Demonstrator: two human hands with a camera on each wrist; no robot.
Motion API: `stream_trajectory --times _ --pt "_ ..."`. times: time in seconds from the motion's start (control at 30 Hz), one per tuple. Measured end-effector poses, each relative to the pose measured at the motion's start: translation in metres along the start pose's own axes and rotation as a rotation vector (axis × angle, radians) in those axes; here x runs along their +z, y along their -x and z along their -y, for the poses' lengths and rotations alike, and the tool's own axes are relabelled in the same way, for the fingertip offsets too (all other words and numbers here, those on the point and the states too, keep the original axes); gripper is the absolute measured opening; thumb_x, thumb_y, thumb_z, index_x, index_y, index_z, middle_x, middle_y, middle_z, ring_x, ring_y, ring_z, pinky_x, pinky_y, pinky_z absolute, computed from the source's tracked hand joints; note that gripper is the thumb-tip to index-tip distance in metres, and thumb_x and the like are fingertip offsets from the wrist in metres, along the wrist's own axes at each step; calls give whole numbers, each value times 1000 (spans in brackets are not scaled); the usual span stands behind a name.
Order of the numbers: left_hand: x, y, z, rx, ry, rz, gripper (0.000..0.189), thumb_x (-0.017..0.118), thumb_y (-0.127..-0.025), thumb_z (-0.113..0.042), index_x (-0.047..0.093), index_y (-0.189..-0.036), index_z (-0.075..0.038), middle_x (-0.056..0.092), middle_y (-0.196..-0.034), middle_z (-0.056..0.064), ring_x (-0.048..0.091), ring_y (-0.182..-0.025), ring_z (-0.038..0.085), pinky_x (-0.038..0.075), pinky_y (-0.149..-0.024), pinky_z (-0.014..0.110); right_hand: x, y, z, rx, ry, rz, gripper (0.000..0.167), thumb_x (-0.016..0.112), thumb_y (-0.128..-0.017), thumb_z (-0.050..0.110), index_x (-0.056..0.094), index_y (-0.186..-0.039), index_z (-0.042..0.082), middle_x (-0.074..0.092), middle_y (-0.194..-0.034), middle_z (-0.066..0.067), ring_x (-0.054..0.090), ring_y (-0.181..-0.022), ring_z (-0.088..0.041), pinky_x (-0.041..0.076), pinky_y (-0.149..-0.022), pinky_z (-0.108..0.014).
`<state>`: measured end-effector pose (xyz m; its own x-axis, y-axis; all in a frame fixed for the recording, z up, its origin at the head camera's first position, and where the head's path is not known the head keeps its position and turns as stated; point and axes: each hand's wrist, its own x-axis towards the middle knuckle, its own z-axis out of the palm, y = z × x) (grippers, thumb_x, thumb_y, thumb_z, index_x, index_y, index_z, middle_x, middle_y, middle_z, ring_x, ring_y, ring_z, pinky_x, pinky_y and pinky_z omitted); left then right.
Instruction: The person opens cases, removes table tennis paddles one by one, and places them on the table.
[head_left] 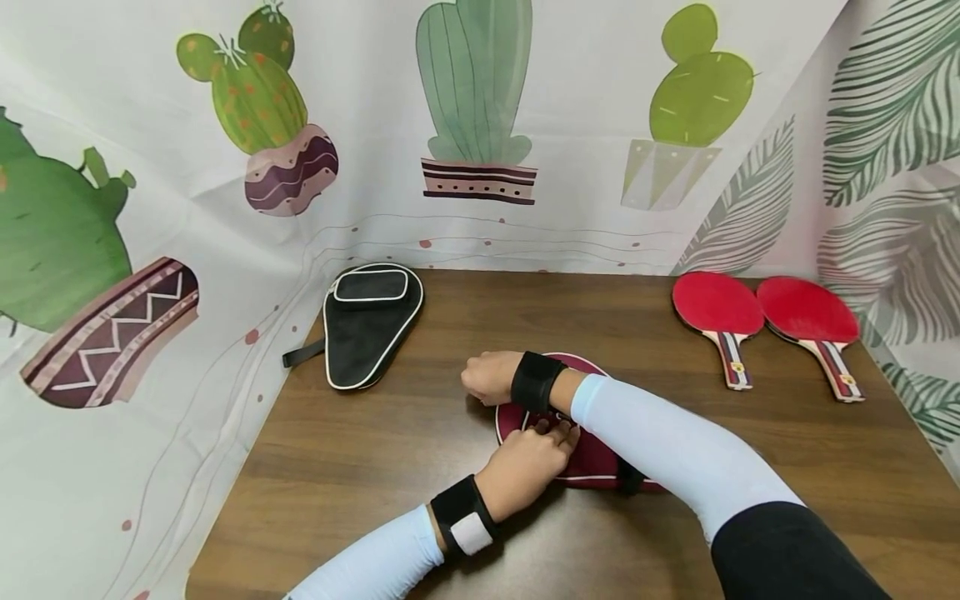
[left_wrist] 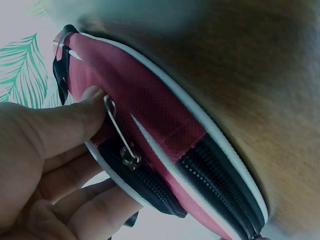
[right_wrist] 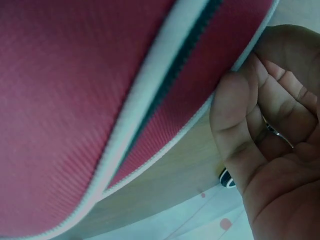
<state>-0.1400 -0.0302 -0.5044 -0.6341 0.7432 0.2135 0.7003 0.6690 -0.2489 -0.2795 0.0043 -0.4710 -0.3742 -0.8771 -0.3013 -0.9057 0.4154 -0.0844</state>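
A maroon paddle case [head_left: 596, 460] with white piping lies on the table under both hands, partly hidden by the right forearm. My left hand [head_left: 525, 468] grips its front: the left wrist view has the thumb on the maroon cloth and the fingers curled under the pocket's edge. Beside that thumb is a metal zipper pull [left_wrist: 120, 127] on the pocket's black zipper [left_wrist: 155, 187]. Crossing over the left, my right hand [head_left: 491, 377] is at the case's far left edge. In the right wrist view its thumb and forefinger pinch the white-piped rim [right_wrist: 240, 62].
A black paddle case [head_left: 367, 329] with white trim lies at the back left of the wooden table [head_left: 360, 467]. At the back right are two red table tennis paddles [head_left: 717, 302], side by side. A cactus-print cloth [head_left: 577, 125] hangs behind the table.
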Motion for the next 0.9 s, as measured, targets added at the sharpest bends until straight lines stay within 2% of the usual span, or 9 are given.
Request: stream_trajectory --times 0.23,0.43,0.67,0.77,0.9 --pt "1 0 1 0 10 -18 34 67 -98 -18 71 -131 -17 70 -127 -3 68 -102 17 59 -58 31 -1 -3 -6 57 17 12 48 63 -96 4 40 -56 19 40 -66 5 37 -56 -9 32 -55 -23" --pt "4 0 1 -2 3 -8 34 66 -97 -17 72 -131 -18 70 -125 -3 68 -98 16 59 -58 31 4 -5 -18 61 -22 -14 46 62 -94 2 43 -56 19 41 -64 6 39 -57 -10 34 -54 -23" --pt "4 1 1 2 -9 -7 34 65 -97 -18 71 -131 -18 70 -124 -3 69 -95 16 59 -59 31 0 -2 -30 60 -100 -32 40 71 -89 0 51 -59 18 47 -62 7 44 -62 -9 38 -62 -26" --pt "5 0 1 3 -6 -13 34 66 -97 -17 72 -130 -18 70 -124 -3 69 -95 16 59 -58 30 0 -3 -34 46 -102 -37 40 70 -87 0 51 -58 18 47 -61 8 43 -60 -8 37 -61 -26" --pt "6 0 1 8 -9 -23 34 67 -96 -17 72 -130 -18 70 -124 -4 69 -95 15 58 -57 29 1 -3 -39 90 -88 -32 43 67 -89 -1 48 -56 19 44 -59 8 40 -56 -8 36 -56 -24"
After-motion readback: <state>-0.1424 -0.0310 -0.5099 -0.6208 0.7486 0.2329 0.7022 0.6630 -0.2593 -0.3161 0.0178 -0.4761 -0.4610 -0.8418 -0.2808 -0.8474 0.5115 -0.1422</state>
